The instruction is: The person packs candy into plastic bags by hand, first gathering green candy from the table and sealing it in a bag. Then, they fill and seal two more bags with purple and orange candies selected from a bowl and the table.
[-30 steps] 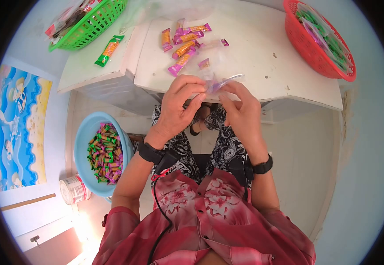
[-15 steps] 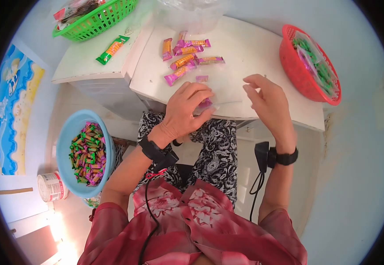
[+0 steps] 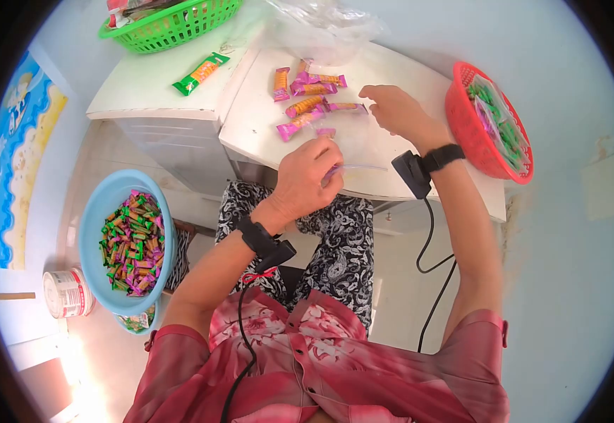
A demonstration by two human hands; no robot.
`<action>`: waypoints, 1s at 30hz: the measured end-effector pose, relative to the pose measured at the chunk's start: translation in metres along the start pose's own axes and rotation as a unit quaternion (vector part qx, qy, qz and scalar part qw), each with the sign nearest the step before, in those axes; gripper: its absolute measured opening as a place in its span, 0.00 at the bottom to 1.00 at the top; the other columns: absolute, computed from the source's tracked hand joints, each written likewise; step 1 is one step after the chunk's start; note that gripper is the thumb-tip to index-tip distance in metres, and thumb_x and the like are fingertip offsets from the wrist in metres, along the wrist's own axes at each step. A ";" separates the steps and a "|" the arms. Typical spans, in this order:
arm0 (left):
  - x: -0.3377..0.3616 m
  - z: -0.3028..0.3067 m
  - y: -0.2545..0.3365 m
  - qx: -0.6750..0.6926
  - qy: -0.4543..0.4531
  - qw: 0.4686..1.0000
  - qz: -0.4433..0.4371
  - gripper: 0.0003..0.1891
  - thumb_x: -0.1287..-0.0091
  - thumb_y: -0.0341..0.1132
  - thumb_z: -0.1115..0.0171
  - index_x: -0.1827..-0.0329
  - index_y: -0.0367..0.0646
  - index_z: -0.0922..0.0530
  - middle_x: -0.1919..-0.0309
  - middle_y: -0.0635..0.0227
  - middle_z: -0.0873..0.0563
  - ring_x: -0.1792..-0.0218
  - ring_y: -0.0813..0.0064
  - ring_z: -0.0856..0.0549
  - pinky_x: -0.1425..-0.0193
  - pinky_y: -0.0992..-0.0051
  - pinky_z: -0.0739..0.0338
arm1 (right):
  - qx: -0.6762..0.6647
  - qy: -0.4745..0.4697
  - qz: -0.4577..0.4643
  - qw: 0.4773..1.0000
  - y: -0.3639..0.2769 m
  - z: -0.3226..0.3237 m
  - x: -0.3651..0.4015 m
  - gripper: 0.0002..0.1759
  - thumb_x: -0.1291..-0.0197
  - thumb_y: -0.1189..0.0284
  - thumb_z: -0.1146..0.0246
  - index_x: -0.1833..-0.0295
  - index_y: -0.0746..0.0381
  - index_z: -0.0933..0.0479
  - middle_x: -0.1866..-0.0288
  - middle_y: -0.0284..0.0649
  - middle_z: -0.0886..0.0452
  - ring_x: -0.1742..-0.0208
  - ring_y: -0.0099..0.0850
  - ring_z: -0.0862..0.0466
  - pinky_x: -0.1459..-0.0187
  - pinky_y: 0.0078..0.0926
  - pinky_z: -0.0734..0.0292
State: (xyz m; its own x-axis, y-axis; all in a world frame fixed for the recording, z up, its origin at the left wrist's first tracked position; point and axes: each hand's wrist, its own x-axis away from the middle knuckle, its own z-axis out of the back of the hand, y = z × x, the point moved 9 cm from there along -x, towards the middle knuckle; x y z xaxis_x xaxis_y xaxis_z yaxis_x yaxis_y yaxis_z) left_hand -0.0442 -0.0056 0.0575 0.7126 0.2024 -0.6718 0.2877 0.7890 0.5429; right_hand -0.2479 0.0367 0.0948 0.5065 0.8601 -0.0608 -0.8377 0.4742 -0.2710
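My left hand (image 3: 307, 173) is closed on a clear plastic bag (image 3: 363, 144) at the table's front edge. A purple-ended snack packet (image 3: 326, 132) shows at the bag, and more purple shows between my fingers. My right hand (image 3: 397, 111) holds nothing, its thumb and forefinger apart, just right of a purple snack packet (image 3: 349, 107). Several other purple-and-orange packets lie loosely beyond my left hand, among them one upright-lying packet (image 3: 281, 84) and a slanted packet (image 3: 305, 106).
A red basket (image 3: 455, 116) of bagged packets stands at the right. On the left cabinet are a green packet (image 3: 201, 74) and a green basket (image 3: 180, 32). A large clear bag (image 3: 328, 32) is at the back. A blue basin (image 3: 89, 247) of small packets and a tub (image 3: 67, 292) stand low left.
My right hand has moved forward and left, close to the loose packets. My left hand stays near the front edge with the bag. The whole view has shifted slightly.
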 end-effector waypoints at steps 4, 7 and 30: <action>0.003 0.002 0.001 0.007 0.004 1.000 -0.023 0.10 0.40 0.26 0.30 0.57 0.41 0.19 0.55 0.64 0.15 0.57 0.59 0.12 0.54 0.63 0.16 | -0.028 -0.085 -0.046 0.995 -0.010 -0.008 -0.006 0.19 0.31 0.73 0.39 0.36 0.56 0.17 0.41 0.44 0.13 0.46 0.47 0.12 0.41 0.45 0.17; 0.003 0.007 0.004 0.025 0.038 0.998 -0.042 0.10 0.43 0.26 0.32 0.60 0.42 0.21 0.59 0.63 0.18 0.58 0.56 0.14 0.57 0.61 0.17 | 0.146 -0.059 0.101 0.982 -0.008 -0.031 -0.025 0.17 0.32 0.71 0.36 0.39 0.56 0.16 0.43 0.42 0.12 0.49 0.45 0.12 0.45 0.45 0.17; 0.004 0.009 0.006 0.090 0.015 0.991 0.094 0.09 0.30 0.24 0.30 0.48 0.39 0.13 0.48 0.67 0.16 0.61 0.80 0.18 0.61 0.79 0.23 | -0.305 0.277 -0.087 0.907 -0.049 -0.031 0.218 0.11 0.35 0.79 0.27 0.48 0.65 0.18 0.59 0.40 0.18 0.68 0.26 0.18 0.68 0.26 0.22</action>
State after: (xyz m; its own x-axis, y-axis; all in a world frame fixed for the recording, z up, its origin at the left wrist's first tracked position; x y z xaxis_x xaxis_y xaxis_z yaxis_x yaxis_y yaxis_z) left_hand -0.0342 -0.0056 0.0628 0.7454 0.3551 -0.5641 0.2641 0.6197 0.7391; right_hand -0.0906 0.1952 0.0649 0.7868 0.4753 -0.3938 -0.5522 0.2567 -0.7932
